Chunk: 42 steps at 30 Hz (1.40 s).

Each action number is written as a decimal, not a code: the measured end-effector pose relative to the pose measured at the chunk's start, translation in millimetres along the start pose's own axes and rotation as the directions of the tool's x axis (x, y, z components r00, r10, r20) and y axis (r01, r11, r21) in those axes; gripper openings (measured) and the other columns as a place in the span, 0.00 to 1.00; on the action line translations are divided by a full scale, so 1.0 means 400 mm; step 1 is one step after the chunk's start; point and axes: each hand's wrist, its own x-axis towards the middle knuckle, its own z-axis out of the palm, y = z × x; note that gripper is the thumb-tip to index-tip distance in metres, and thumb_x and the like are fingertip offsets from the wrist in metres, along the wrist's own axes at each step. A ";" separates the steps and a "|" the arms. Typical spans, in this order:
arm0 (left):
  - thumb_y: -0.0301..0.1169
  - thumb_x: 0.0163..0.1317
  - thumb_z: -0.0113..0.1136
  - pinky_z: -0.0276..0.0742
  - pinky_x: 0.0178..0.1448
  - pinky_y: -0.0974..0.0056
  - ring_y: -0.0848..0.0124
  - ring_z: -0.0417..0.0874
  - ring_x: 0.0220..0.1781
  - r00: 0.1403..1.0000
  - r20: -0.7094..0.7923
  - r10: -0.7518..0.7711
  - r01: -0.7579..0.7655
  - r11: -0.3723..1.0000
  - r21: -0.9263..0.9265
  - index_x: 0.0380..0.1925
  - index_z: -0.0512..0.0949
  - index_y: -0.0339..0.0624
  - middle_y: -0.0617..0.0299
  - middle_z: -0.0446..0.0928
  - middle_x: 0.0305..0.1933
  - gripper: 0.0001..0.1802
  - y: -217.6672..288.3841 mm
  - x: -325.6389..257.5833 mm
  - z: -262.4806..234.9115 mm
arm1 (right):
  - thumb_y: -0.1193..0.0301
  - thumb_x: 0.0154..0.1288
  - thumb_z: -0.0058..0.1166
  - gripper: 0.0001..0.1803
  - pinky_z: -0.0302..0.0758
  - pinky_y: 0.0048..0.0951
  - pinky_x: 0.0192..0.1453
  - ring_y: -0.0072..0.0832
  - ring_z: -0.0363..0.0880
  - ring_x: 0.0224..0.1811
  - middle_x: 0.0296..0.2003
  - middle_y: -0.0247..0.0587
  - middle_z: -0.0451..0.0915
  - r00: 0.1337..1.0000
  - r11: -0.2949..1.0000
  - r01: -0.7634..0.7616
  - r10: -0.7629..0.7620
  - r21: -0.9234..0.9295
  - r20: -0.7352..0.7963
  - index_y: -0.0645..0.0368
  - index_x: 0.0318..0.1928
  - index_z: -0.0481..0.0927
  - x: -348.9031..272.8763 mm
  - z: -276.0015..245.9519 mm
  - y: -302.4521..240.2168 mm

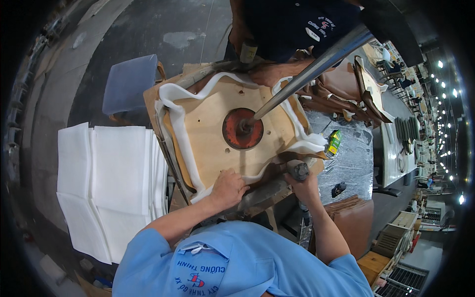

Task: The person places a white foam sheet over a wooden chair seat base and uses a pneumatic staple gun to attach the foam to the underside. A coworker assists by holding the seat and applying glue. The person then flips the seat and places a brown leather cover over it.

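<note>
Blue-shirted shoulders fill the six o'clock edge as a worker's left hand (228,188) presses clenched fingers onto white foam padding (184,129) wrapped around a plywood seat shell (208,128), while the right hand (303,182) grips a pneumatic stapler (297,171) whose nose is hidden against the shell's near rim. A steel pole (316,66) runs from two o'clock down to a red disc (242,128) at the shell's centre; at twelve o'clock a co-worker's hand (269,74) rests on the far edge, its grip hard to read, and white foam sheets (106,173) lie stacked at nine o'clock.
</note>
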 end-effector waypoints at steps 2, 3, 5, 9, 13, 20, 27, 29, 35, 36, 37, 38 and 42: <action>0.37 0.61 0.76 0.72 0.49 0.48 0.54 0.78 0.42 1.000 -0.009 -0.005 0.005 1.000 -0.005 0.22 0.86 0.44 0.58 0.78 0.30 0.14 -0.002 0.007 -0.007 | 0.67 0.68 0.76 0.19 0.79 0.31 0.30 0.22 0.82 0.25 0.30 0.35 0.86 0.998 0.999 0.052 -0.053 -0.014 -0.032 0.64 0.53 0.87 0.001 0.000 0.019; 0.38 0.62 0.76 0.72 0.49 0.48 0.54 0.78 0.43 1.000 0.002 -0.025 0.025 1.000 0.001 0.22 0.86 0.43 0.58 0.78 0.30 0.14 -0.008 0.008 -0.008 | 0.67 0.68 0.76 0.18 0.79 0.30 0.30 0.22 0.82 0.25 0.29 0.34 0.86 0.998 0.998 0.058 -0.059 -0.020 -0.027 0.64 0.52 0.87 0.002 0.000 0.012; 0.39 0.62 0.76 0.71 0.50 0.48 0.54 0.77 0.43 0.998 0.025 -0.062 0.062 0.998 0.010 0.22 0.87 0.43 0.59 0.78 0.30 0.14 -0.018 0.010 -0.008 | 0.68 0.67 0.76 0.21 0.81 0.33 0.38 0.27 0.86 0.33 0.36 0.39 0.88 1.000 0.999 0.027 -0.027 -0.018 0.011 0.64 0.56 0.86 0.004 -0.006 -0.002; 0.41 0.64 0.75 0.68 0.55 0.46 0.55 0.76 0.47 0.989 0.018 -0.144 0.143 0.990 0.016 0.24 0.89 0.43 0.60 0.79 0.31 0.15 -0.040 0.013 0.001 | 0.68 0.67 0.75 0.26 0.86 0.35 0.46 0.31 0.91 0.41 0.45 0.46 0.91 0.977 0.982 -0.181 0.174 0.049 0.120 0.65 0.62 0.85 0.004 -0.029 -0.031; 0.41 0.66 0.74 0.66 0.57 0.47 0.55 0.76 0.49 0.982 -0.021 -0.188 0.188 0.982 0.010 0.26 0.89 0.45 0.60 0.79 0.33 0.14 -0.046 0.007 0.013 | 0.69 0.69 0.75 0.23 0.81 0.29 0.32 0.20 0.84 0.29 0.39 0.37 0.88 0.950 0.972 -0.232 0.217 0.042 0.225 0.64 0.61 0.85 -0.018 -0.045 -0.067; 0.39 0.67 0.73 0.66 0.57 0.46 0.56 0.76 0.50 0.970 -0.146 -0.197 0.206 0.977 0.050 0.27 0.87 0.46 0.60 0.79 0.35 0.12 -0.032 0.004 0.040 | 0.66 0.72 0.75 0.20 0.79 0.27 0.31 0.19 0.81 0.27 0.32 0.32 0.85 0.872 0.907 -0.316 0.162 0.278 0.462 0.65 0.57 0.86 -0.112 0.072 -0.166; 0.37 0.67 0.72 0.67 0.56 0.47 0.56 0.77 0.49 0.966 -0.188 -0.180 0.197 0.978 0.075 0.28 0.86 0.45 0.60 0.78 0.35 0.11 -0.032 0.006 0.043 | 0.63 0.73 0.75 0.20 0.80 0.27 0.29 0.18 0.81 0.24 0.28 0.32 0.84 0.862 0.951 -0.286 0.204 0.113 0.464 0.67 0.52 0.87 -0.080 0.116 -0.201; 0.37 0.68 0.71 0.67 0.55 0.48 0.56 0.77 0.48 0.970 -0.165 -0.178 0.198 0.974 0.112 0.28 0.86 0.44 0.59 0.78 0.35 0.11 -0.028 0.007 0.039 | 0.64 0.72 0.75 0.19 0.79 0.27 0.28 0.18 0.81 0.24 0.27 0.32 0.84 0.864 0.956 -0.279 0.211 0.086 0.456 0.67 0.50 0.87 -0.070 0.123 -0.204; 0.35 0.68 0.70 0.67 0.56 0.47 0.55 0.77 0.49 0.963 -0.192 -0.187 0.204 0.976 0.076 0.28 0.85 0.45 0.59 0.79 0.36 0.10 -0.036 0.006 0.051 | 0.65 0.71 0.74 0.16 0.79 0.27 0.28 0.19 0.82 0.23 0.27 0.33 0.85 0.852 0.945 -0.326 0.280 0.029 0.443 0.67 0.48 0.88 -0.059 0.139 -0.226; 0.35 0.68 0.70 0.67 0.56 0.47 0.55 0.77 0.49 0.964 -0.170 -0.205 0.220 0.973 0.070 0.28 0.85 0.45 0.59 0.80 0.37 0.10 -0.037 0.008 0.052 | 0.66 0.71 0.74 0.17 0.79 0.28 0.28 0.20 0.82 0.23 0.27 0.33 0.85 0.856 0.949 -0.315 0.272 0.028 0.439 0.67 0.48 0.88 -0.057 0.141 -0.229; 0.35 0.69 0.69 0.67 0.56 0.47 0.55 0.77 0.50 0.963 -0.149 -0.224 0.235 0.970 0.064 0.29 0.85 0.45 0.59 0.80 0.38 0.10 -0.038 0.011 0.053 | 0.66 0.70 0.74 0.17 0.79 0.28 0.28 0.20 0.82 0.23 0.27 0.34 0.85 0.861 0.952 -0.304 0.263 0.028 0.436 0.67 0.48 0.88 -0.056 0.143 -0.232; 0.36 0.69 0.69 0.67 0.57 0.47 0.56 0.78 0.50 0.962 -0.126 -0.242 0.250 0.966 0.058 0.29 0.85 0.45 0.59 0.81 0.38 0.11 -0.038 0.012 0.053 | 0.66 0.70 0.74 0.17 0.79 0.28 0.28 0.20 0.82 0.23 0.28 0.34 0.85 0.865 0.956 -0.293 0.253 0.027 0.432 0.67 0.49 0.88 -0.055 0.146 -0.235; 0.38 0.72 0.65 0.67 0.61 0.47 0.56 0.78 0.54 0.965 -0.149 -0.214 0.229 0.969 0.094 0.30 0.86 0.44 0.58 0.83 0.40 0.13 -0.038 0.006 0.056 | 0.67 0.70 0.74 0.18 0.79 0.28 0.28 0.20 0.82 0.23 0.29 0.35 0.87 0.881 0.960 -0.278 0.236 0.044 0.410 0.67 0.52 0.88 -0.060 0.156 -0.244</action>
